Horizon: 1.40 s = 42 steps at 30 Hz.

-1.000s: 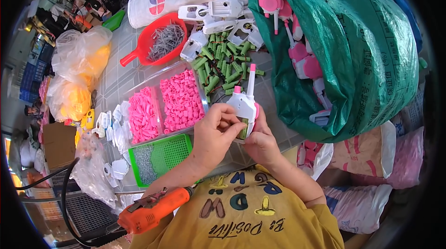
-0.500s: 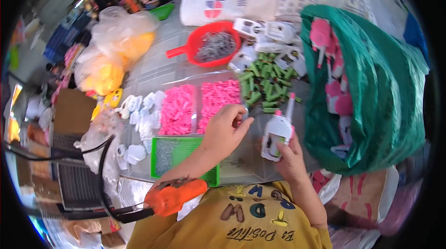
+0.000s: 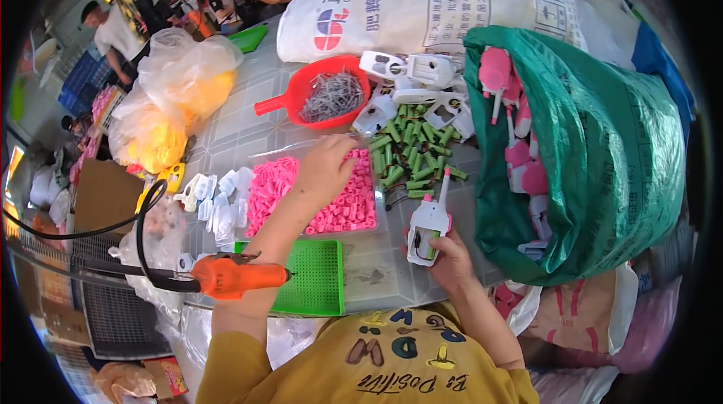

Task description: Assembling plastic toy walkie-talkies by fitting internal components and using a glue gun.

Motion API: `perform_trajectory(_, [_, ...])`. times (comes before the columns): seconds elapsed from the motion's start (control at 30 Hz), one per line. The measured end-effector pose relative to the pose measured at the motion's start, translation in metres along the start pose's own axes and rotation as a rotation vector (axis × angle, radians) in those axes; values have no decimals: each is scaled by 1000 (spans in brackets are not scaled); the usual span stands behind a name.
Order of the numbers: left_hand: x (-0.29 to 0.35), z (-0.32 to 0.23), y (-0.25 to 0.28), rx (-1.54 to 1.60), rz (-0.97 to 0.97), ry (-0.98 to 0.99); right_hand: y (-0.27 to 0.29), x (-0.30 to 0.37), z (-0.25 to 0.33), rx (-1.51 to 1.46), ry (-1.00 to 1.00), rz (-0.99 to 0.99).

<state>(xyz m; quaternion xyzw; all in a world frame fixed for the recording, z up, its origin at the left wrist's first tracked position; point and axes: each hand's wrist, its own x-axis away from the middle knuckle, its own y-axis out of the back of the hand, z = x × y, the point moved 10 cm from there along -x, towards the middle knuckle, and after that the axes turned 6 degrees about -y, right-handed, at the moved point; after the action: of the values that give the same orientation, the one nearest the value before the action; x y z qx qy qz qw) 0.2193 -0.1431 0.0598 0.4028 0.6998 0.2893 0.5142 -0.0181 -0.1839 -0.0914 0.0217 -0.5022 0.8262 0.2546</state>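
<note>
My right hand [image 3: 449, 259] is closed round the lower end of a white-and-pink plastic toy [image 3: 430, 225]. A long white rod with a pink tip sticks up from the toy, and a green cylinder shows in its open housing. My left hand [image 3: 325, 170] hovers over the small pink plastic parts [image 3: 305, 201], its fingers loosely bent and apart, with nothing visible in them. Beyond the toy lies a pile of green cylinders with thin wires [image 3: 414, 149]. An orange corded tool [image 3: 237, 276] with a pointed tip hangs in front of my left forearm.
A red scoop [image 3: 277, 106] holds thin clear pieces beside white plastic housings [image 3: 422, 71]. A green tray [image 3: 337, 277] stands near the front edge. At right, a green sack [image 3: 602, 170] holds pink-and-white toys; a large white sack [image 3: 452, 5] lies behind. Other people are in the background.
My left hand has moved up and left, from beside the toy to over the pink parts. The orange tool appears higher and further left. My right hand still holds the toy.
</note>
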Motion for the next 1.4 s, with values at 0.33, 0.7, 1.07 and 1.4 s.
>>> perform_trajectory(0.33, [-36,-3,-77,-184,175,-12,8,-6,3,20,36,-23])
perform_trajectory(0.7, [-32,-2,-53,-199,151,186,11,-3,0,17,30,-56])
perform_trajectory(1.07, [170,225,126,-472,20,901,10,-4,-1,62,33,-83])
perform_trajectory(1.4, [199,242,115,-510,271,819,7,0,1,63,55,-74])
